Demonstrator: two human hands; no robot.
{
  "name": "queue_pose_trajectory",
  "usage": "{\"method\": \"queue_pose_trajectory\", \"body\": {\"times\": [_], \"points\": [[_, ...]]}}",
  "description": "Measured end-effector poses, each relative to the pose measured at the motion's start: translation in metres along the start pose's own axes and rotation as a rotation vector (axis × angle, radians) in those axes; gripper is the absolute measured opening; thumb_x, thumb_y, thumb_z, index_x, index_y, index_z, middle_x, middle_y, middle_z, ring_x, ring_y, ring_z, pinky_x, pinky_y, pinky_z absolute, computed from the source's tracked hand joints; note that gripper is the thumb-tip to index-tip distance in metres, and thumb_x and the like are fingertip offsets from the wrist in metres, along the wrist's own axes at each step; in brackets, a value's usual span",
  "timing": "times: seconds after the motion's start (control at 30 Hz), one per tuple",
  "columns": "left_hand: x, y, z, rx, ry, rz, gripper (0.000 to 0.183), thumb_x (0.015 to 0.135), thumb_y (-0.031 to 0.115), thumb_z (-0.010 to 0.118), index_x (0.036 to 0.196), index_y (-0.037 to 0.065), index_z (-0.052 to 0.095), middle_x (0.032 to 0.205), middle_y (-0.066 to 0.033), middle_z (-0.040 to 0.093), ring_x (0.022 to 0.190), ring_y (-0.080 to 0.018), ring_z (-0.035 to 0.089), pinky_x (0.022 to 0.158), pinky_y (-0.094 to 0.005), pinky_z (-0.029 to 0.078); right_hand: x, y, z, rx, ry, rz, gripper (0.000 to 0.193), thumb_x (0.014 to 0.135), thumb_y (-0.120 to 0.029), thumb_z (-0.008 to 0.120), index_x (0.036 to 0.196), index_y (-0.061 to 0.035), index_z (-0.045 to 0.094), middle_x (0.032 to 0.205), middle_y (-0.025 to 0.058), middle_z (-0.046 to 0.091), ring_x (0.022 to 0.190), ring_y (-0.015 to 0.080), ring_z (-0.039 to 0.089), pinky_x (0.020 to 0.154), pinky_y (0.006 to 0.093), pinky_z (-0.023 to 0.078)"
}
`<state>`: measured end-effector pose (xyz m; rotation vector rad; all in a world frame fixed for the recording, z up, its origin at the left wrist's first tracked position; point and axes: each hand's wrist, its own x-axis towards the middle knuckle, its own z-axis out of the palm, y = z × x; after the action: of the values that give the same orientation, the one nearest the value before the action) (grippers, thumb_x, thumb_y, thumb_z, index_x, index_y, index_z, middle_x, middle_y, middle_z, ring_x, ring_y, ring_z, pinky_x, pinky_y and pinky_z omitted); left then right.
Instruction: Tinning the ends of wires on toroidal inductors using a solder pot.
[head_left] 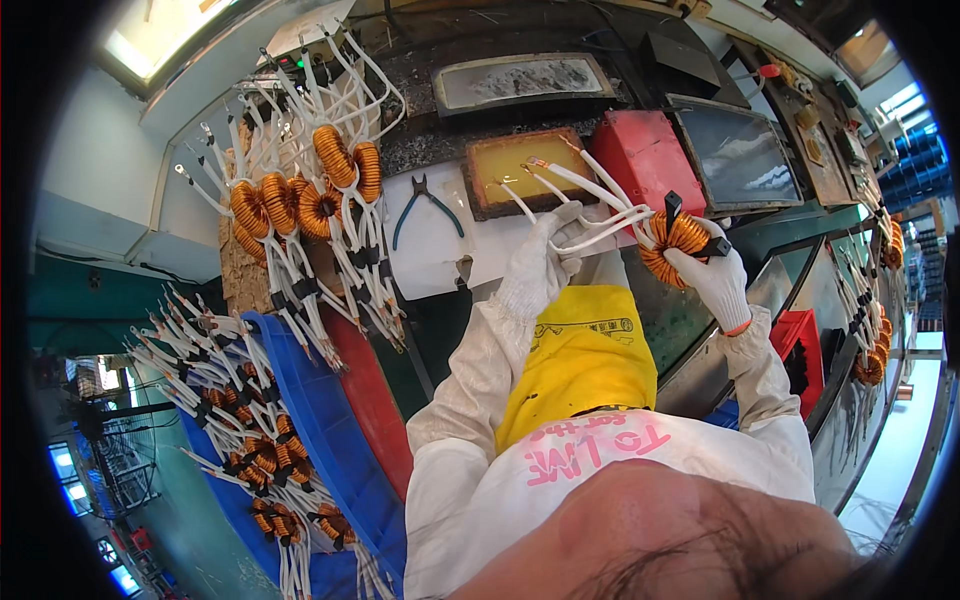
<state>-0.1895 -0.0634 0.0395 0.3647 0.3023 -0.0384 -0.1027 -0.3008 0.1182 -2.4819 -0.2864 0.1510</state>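
My right hand (712, 284), in a white glove, is closed around a copper-wound toroidal coil (672, 240) with black pieces on it. My left hand (541, 262), gloved too, grips the coil's white-sleeved leads (600, 232). The stripped lead ends point up and to the left, over a rust-rimmed tray (484, 207) with a yellow filling. I cannot tell whether any tip touches the filling. Left of my left hand, cutting pliers (425, 208) with green handles lie on white paper (425, 262).
Beyond the tray is a pan (525, 82) with a silvery, streaked surface; a red box (652, 155) stands to its right. Several coils (320, 210) are piled at the left. A blue crate (330, 430) holds more coils. Others hang at the right (876, 345).
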Motion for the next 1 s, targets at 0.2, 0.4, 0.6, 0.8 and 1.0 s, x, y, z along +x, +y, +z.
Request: {"method": "queue_pose_trajectory", "body": {"times": [0.2,0.4,0.6,0.8,1.0], "points": [[0.008,-0.002,-0.014,-0.053,0.029,-0.001,0.039,0.104,0.030,0.042,0.128,0.003,0.058,0.111,-0.0107,0.063,0.073,-0.0094,0.056,0.054,-0.0201,0.051,0.004,0.000,0.004,0.008,-0.014,-0.072,0.056,0.077,-0.028,0.077,0.124,-0.0045,0.059,0.097,0.0067,0.071,0.082,0.0128,0.068,0.077,0.0260,0.053],[0.010,-0.002,-0.019,-0.068,0.066,0.008,0.039,0.104,0.029,0.042,0.126,0.002,0.058,0.109,-0.0127,0.064,0.067,-0.0096,0.055,0.052,-0.0206,0.051,0.008,-0.003,0.006,-0.034,-0.045,-0.047,0.057,0.074,-0.032,0.079,0.122,-0.0083,0.061,0.101,0.0103,0.073,0.093,0.0227,0.071,0.083,0.0324,0.054],[0.015,-0.004,-0.036,-0.088,-0.039,0.008,0.036,0.104,0.030,0.043,0.123,0.003,0.058,0.110,-0.0114,0.066,0.075,-0.0095,0.059,0.052,-0.0179,0.050,0.009,-0.003,0.009,-0.018,-0.049,-0.054,0.057,0.074,-0.032,0.079,0.122,-0.0085,0.061,0.102,0.0110,0.072,0.093,0.0239,0.071,0.083,0.0331,0.054],[0.004,-0.002,-0.012,-0.107,0.075,0.014,0.039,0.104,0.029,0.043,0.126,0.000,0.058,0.107,-0.0130,0.065,0.067,-0.0093,0.052,0.051,-0.0191,0.047,0.006,0.001,0.004,-0.021,-0.036,-0.082,0.058,0.074,-0.033,0.080,0.122,-0.0083,0.060,0.102,0.0113,0.072,0.094,0.0247,0.071,0.084,0.0330,0.054],[0.000,-0.005,-0.002,-0.025,0.081,0.006,0.039,0.104,0.029,0.043,0.128,0.001,0.056,0.106,-0.0128,0.066,0.069,-0.0101,0.054,0.052,-0.0197,0.048,0.000,0.004,-0.004,-0.038,-0.015,-0.056,0.058,0.074,-0.032,0.080,0.123,-0.0072,0.060,0.101,0.0106,0.073,0.093,0.0218,0.071,0.083,0.0314,0.054]]}}
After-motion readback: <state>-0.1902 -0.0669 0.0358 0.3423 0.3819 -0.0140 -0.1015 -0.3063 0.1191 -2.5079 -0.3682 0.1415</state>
